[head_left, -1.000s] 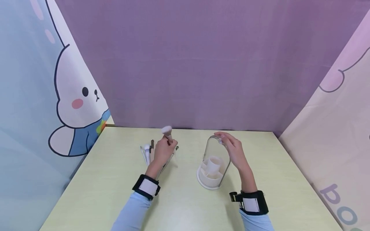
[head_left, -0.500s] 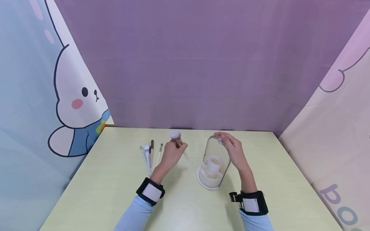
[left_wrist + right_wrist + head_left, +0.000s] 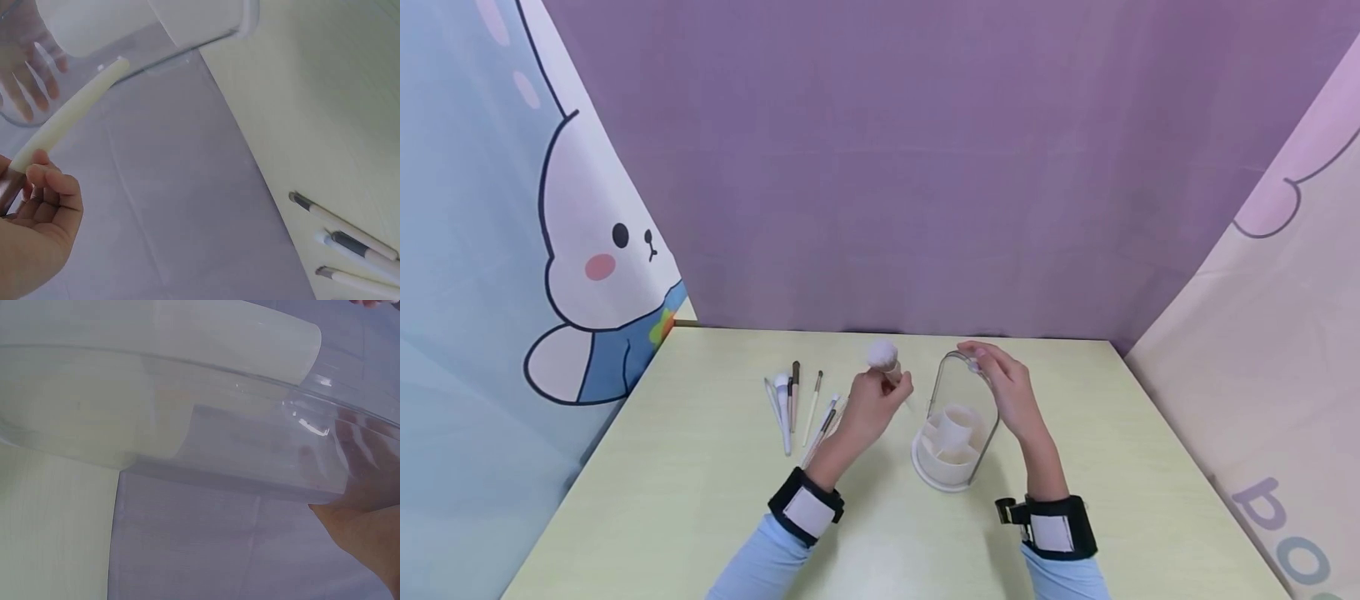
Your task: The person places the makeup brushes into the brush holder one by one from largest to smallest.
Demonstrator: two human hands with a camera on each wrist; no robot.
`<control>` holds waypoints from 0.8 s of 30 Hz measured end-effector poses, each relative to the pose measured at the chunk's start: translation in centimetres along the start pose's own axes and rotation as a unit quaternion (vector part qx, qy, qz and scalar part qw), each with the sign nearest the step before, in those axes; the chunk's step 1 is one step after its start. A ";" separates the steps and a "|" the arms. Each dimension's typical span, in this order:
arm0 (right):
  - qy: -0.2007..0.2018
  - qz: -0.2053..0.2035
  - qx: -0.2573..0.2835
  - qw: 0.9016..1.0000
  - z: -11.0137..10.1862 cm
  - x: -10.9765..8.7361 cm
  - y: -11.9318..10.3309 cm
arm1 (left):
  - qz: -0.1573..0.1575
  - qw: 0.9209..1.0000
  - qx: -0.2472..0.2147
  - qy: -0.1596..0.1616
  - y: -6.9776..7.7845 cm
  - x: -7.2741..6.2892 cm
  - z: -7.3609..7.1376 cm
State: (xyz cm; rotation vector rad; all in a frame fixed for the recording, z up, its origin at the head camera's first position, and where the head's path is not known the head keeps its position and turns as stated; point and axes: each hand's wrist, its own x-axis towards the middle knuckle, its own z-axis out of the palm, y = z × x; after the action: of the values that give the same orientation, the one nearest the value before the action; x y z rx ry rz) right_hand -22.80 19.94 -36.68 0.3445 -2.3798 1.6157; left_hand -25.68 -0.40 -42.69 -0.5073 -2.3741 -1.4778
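Note:
My left hand (image 3: 871,410) pinches a makeup brush (image 3: 883,356) near its ferrule. The fluffy white head points up in the head view. In the left wrist view the brush's pale handle (image 3: 75,114) extends toward the holder's clear cover. A white round brush holder (image 3: 942,471) with compartments and a raised centre cup stands to the right, under an arched, see-through cover (image 3: 250,440). My right hand (image 3: 1011,392) rests on the cover's upper right side, fingers extended; they show through the plastic in the left wrist view. The brush and holder are apart.
Several makeup brushes lie on the pale table (image 3: 647,500) left of the holder, including a white-handled one (image 3: 783,408) and thinner dark-tipped ones (image 3: 812,410). A purple curtain (image 3: 880,167) hangs behind the table, with printed cloths at both sides.
My left hand has carried the brush rightward, from above the loose brushes toward the holder, uncovering brushes beneath. My right hand and the holder have stayed in place.

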 end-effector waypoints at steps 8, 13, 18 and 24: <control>-0.002 0.002 0.002 1.000 0.0 0.0 0.0 | 0.073 0.996 -0.058 0.006 1.1 -0.2 1.0; -0.003 -0.002 0.002 1.000 0.0 0.0 -0.1 | 0.094 0.992 -0.081 0.014 1.5 -0.4 1.2; -0.002 -0.003 0.000 1.000 0.0 0.0 0.0 | 0.077 0.987 -0.134 0.044 1.8 -0.6 1.4; -0.003 -0.002 -0.007 1.000 0.0 0.1 0.1 | 0.076 0.989 -0.130 -0.006 1.5 -0.9 2.5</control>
State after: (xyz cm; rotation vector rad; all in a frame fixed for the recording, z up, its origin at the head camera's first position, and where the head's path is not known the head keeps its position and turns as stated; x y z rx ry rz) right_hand -22.90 19.95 -36.72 0.3521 -2.3930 1.5977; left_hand -24.42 2.31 -42.93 -0.7428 -2.1073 -1.7240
